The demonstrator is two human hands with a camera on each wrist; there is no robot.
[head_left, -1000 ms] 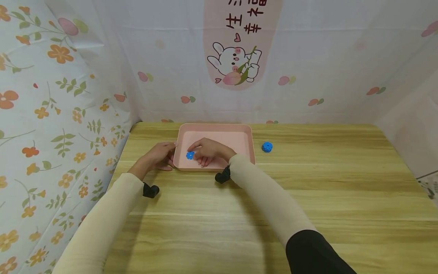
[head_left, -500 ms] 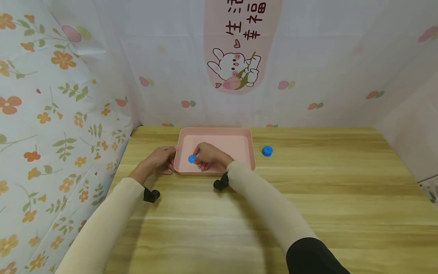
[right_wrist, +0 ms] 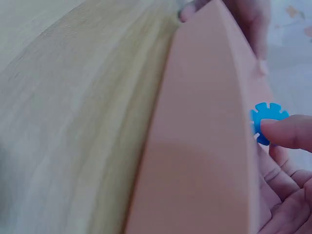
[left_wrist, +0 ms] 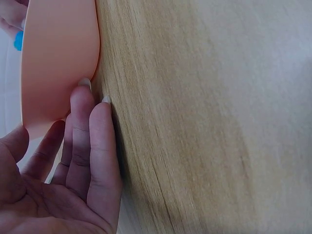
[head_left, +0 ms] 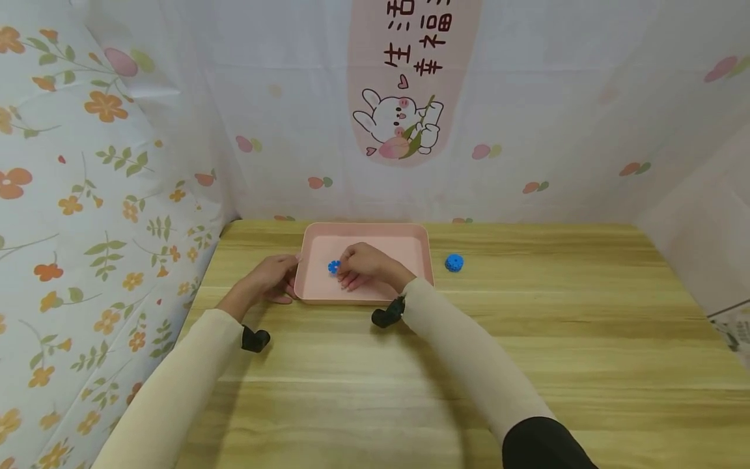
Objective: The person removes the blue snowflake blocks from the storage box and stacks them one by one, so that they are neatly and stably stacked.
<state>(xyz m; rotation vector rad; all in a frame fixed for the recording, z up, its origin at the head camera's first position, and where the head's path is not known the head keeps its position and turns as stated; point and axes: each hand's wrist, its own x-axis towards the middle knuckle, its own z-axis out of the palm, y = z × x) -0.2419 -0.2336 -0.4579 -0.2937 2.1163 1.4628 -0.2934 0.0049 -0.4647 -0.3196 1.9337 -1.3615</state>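
My right hand [head_left: 370, 263] is over the pink tray [head_left: 404, 238], pinching a blue notched plastic disc [head_left: 333, 267] between thumb and index finger. The right wrist view shows the thumb across the disc's [right_wrist: 269, 112] face, with slots all round its edge. The other right fingers hang loosely below it. At the tray's left side, my left hand [head_left: 271, 276] holds the wall. Its thumb lies at the rim and its fingers [left_wrist: 83, 141] rest against the outside, near the table, in the left wrist view.
A short stack of similar blue discs [head_left: 454, 262] stands on the wooden table [head_left: 556, 326] to the right of the tray. A patterned curtain [head_left: 263, 111] hangs behind, and a flowered cloth [head_left: 105, 195] hangs along the left side.
The disc lay flat in the tray under my right index finger. Now my thumb and finger pinch it, tilted, and it has shifted slightly right. My left hand has stayed at the tray.
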